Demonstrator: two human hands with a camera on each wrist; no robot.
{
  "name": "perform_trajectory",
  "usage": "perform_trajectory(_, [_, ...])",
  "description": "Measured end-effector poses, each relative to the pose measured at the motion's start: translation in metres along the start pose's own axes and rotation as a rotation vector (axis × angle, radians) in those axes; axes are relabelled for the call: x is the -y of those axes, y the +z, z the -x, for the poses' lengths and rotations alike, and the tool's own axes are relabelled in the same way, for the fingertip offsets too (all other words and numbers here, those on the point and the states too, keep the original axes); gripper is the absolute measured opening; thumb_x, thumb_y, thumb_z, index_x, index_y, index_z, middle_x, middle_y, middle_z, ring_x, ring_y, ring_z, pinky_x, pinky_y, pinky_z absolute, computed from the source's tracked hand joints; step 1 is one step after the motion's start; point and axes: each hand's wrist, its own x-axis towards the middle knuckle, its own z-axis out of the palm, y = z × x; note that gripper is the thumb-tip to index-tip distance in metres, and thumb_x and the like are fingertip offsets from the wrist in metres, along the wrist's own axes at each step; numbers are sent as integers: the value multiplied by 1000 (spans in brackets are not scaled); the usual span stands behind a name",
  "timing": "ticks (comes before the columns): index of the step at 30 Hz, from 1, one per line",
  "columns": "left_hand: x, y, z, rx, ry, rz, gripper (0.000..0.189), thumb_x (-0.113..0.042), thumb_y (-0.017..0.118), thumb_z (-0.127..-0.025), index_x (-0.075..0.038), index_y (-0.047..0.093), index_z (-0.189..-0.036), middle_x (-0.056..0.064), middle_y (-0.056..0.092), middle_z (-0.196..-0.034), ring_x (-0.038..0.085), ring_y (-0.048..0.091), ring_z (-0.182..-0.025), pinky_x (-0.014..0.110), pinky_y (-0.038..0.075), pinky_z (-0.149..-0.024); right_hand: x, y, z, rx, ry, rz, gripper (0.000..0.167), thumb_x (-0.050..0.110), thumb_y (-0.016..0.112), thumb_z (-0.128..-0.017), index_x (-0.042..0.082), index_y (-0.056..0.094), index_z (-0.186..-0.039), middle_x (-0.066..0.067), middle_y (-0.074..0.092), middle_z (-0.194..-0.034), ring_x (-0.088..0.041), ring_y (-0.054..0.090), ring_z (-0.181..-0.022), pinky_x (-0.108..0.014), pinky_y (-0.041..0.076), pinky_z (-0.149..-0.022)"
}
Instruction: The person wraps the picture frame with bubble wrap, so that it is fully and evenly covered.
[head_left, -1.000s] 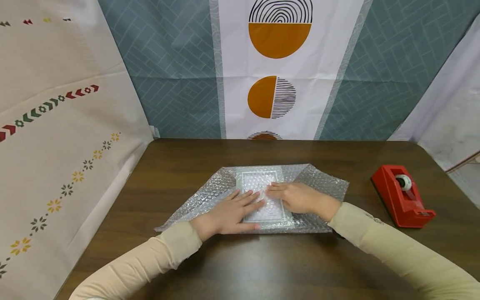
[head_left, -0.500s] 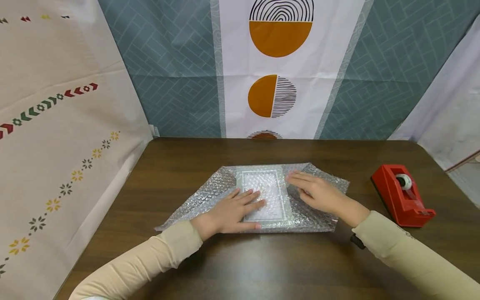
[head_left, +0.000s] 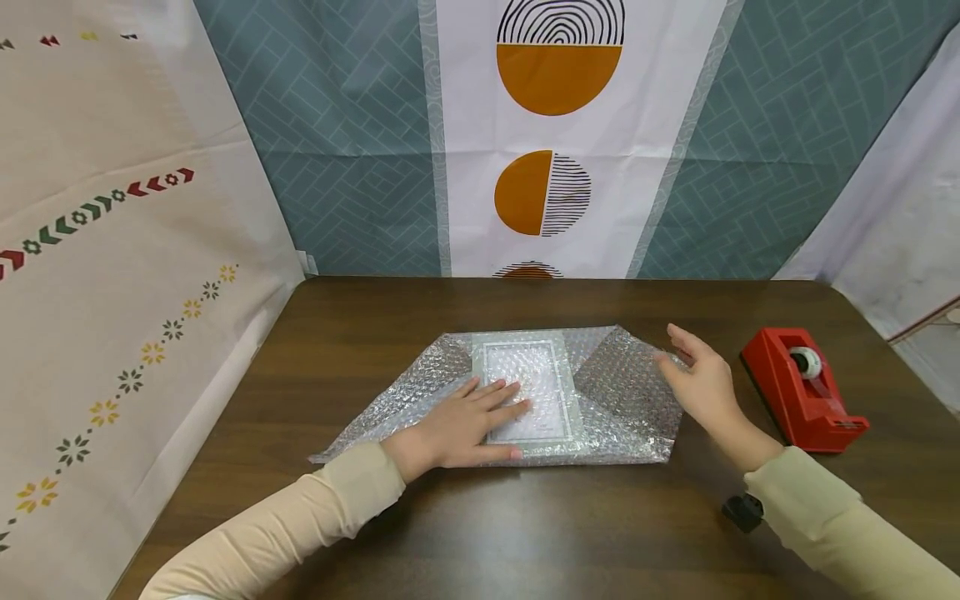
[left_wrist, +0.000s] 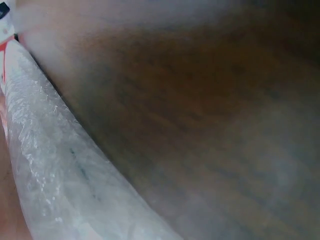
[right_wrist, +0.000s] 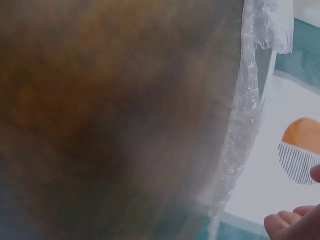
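A pale picture frame (head_left: 551, 400) lies on the table under clear bubble wrap (head_left: 630, 387), whose flaps spread out to the left and right. My left hand (head_left: 461, 425) rests on the wrapped frame with its fingers spread. Beyond the wrap's right edge, my right hand (head_left: 705, 383) is raised with thumb and fingers apart and nothing between them. The left wrist view catches a side of the bubble wrap (left_wrist: 65, 165) along the tabletop. In the right wrist view, fingertips of the right hand (right_wrist: 297, 222) show at the lower right, apart from the bubble wrap (right_wrist: 242, 130).
A red tape dispenser (head_left: 806, 392) with a roll of clear tape stands at the right of the brown wooden table (head_left: 510, 533). Patterned cloth (head_left: 360, 150) hangs behind the table, and cream cloth (head_left: 135, 275) hangs along its left side.
My right hand has lifted off the wrapped frame and moved right, past the right flap toward the tape dispenser. The left hand has stayed in place on the frame.
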Motion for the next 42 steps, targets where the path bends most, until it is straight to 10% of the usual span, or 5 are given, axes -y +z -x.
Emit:
perform_trajectory(13, [0, 1, 0, -1, 2, -7, 69, -60, 40, -94, -24, 27, -151, 7, 20, -158, 25, 18, -146, 50, 11, -119, -25, -8, 9, 7, 444, -263, 68, 31, 47, -98, -3, 19, -149, -24, 24, -153, -41, 28, -139, -53, 29, -111])
perform_trajectory(20, [1, 2, -1, -2, 3, -6, 69, -60, 40, -94, -24, 27, -151, 6, 20, -158, 24, 18, -146, 49, 11, -119, -36, -9, 10, 102, 636, -637, 77, 31, 46, -99, 4, -2, -152, -12, 1, -159, -28, 11, -145, -38, 12, -118])
perform_trajectory(25, [1, 3, -1, -2, 2, -2, 69, -60, 40, -94, -24, 26, -151, 6, 20, -158, 24, 17, -146, 50, 11, -119, -38, -10, 10, 88, 687, -790, 79, 25, 51, -97, 4, -1, -152, -11, 13, -158, -1, 54, -116, -21, 30, -109])
perform_trajectory(33, [1, 2, -1, -3, 6, -10, 69, -60, 40, -94, -24, 27, -151, 6, 20, -158, 24, 18, -146, 50, 11, -118, -40, -14, 9, 132, 680, -995, 85, 14, 59, -94, 2, -2, -152, 16, 65, -84, 2, 65, -81, -16, 54, -76])
perform_trajectory(42, [1, 2, -1, -15, 9, -17, 68, -60, 39, -94, -24, 28, -151, 6, 21, -158, 24, 20, -145, 49, 11, -118, -39, -14, 9, 230, 655, -1084, 8, 7, 56, -94, 11, 57, -102, 4, 72, -87, -8, 69, -84, -22, 56, -77])
